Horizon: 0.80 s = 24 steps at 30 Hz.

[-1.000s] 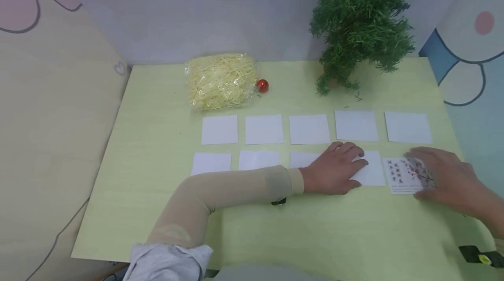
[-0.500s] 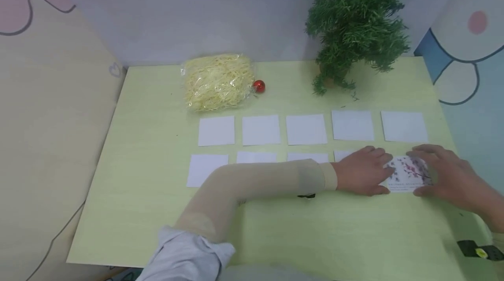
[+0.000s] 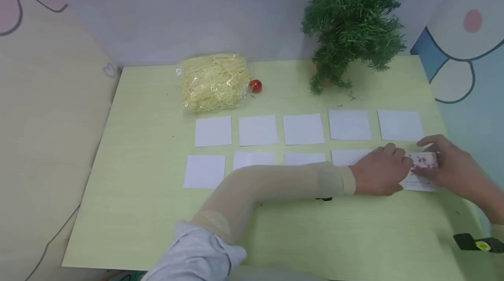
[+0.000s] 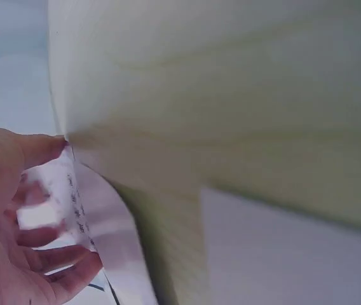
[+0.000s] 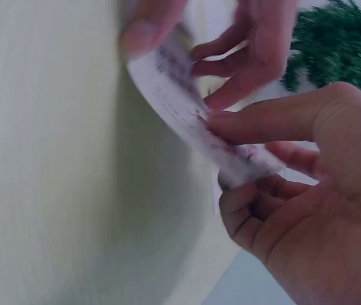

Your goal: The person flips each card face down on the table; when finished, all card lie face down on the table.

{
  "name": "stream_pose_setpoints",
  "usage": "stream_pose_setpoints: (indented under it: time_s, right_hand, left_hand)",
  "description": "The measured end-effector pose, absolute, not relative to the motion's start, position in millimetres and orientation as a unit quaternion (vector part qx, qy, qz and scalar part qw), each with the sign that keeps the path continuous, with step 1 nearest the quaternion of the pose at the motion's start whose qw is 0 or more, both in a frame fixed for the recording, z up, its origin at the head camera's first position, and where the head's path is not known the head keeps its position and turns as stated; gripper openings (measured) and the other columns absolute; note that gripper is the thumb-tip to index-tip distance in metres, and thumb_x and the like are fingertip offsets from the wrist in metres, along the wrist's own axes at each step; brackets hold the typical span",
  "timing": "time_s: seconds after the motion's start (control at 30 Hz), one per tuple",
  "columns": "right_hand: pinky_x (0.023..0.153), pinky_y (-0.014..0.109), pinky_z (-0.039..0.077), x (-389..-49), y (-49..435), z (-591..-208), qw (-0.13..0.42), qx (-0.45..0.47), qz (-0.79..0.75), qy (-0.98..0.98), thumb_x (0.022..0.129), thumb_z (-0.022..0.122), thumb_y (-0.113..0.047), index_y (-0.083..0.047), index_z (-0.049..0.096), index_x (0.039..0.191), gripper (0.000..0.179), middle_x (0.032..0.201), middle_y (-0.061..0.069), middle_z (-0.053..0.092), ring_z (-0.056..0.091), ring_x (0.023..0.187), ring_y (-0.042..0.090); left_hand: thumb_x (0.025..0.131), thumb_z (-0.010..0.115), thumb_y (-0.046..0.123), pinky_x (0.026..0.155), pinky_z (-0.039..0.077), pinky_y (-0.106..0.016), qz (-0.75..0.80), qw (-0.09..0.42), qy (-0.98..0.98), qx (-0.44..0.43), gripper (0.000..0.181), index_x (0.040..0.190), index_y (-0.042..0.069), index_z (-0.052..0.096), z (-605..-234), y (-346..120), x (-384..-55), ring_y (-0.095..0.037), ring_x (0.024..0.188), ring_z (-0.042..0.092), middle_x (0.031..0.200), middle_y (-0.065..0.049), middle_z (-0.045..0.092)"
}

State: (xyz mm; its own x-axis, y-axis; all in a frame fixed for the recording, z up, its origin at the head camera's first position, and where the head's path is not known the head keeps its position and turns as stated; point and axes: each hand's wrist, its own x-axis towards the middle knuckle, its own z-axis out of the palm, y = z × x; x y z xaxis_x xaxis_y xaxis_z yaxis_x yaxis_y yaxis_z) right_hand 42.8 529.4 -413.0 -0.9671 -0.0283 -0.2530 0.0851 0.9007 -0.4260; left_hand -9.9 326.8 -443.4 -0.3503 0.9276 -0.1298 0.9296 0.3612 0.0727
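Note:
A card [image 3: 420, 183] with pink blossoms and dark characters on its upper face is held between both hands at the right end of the front row. My left hand [image 3: 381, 171] grips its left side; the left wrist view shows the thumb at one corner and fingers at another. On the right side, my right hand [image 5: 333, 178] pinches the card with the thumb on the printed face and fingers beneath. The card [image 5: 174, 111] bends and is raised off the table in the right wrist view. Left forearm and hand partly cover the front row.
Several blank white cards [image 3: 303, 129] lie in two rows on the pale table [image 3: 145, 211]. Behind them are a clear bag of yellow shredded filler [image 3: 214, 82], a red ball [image 3: 255, 86] and a small green tree [image 3: 354, 27]. Walls bound the table's back and sides.
My left hand has moved right from a neighbouring white card to the blossom card and taken hold of it. My right thumb has come onto its face, and the card has shifted slightly right.

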Motion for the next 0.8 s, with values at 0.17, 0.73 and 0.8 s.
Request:
stream_pose_setpoints:
  time_s: [0.17,0.73,0.8]
  right_hand:
    - [0.075,0.054,0.058,45,515,-394,0.103,0.083,-0.246,0.960,0.095,0.082,-0.001,0.008,0.036,0.149,0.071,0.120,0.040,0.051,0.062,0.104,0.063]
    - [0.085,-0.001,0.030,67,518,-406,0.126,0.018,-0.307,0.943,0.115,0.062,-0.022,-0.012,0.057,0.159,0.045,0.154,-0.018,0.058,0.034,0.132,-0.027]
    - [0.102,0.014,0.046,67,517,-411,0.139,0.017,-0.294,0.945,0.116,0.060,-0.023,-0.009,0.060,0.154,0.041,0.162,0.010,0.057,0.040,0.151,-0.003]
  left_hand:
    - [0.099,0.065,0.075,0.094,0.049,-0.017,0.097,0.154,0.834,0.522,0.123,0.176,0.019,-0.013,-436,334,-14,-0.004,0.109,0.056,0.141,0.011,0.054]
    - [0.091,0.069,0.080,0.097,0.038,-0.017,0.123,0.156,0.870,0.450,0.086,0.153,0.027,0.041,-433,334,-20,0.002,0.115,0.047,0.123,0.018,0.049]
    - [0.093,0.066,0.080,0.091,0.035,-0.016,0.109,0.142,0.869,0.462,0.077,0.146,0.029,0.045,-436,334,-20,-0.001,0.111,0.044,0.122,0.016,0.047]
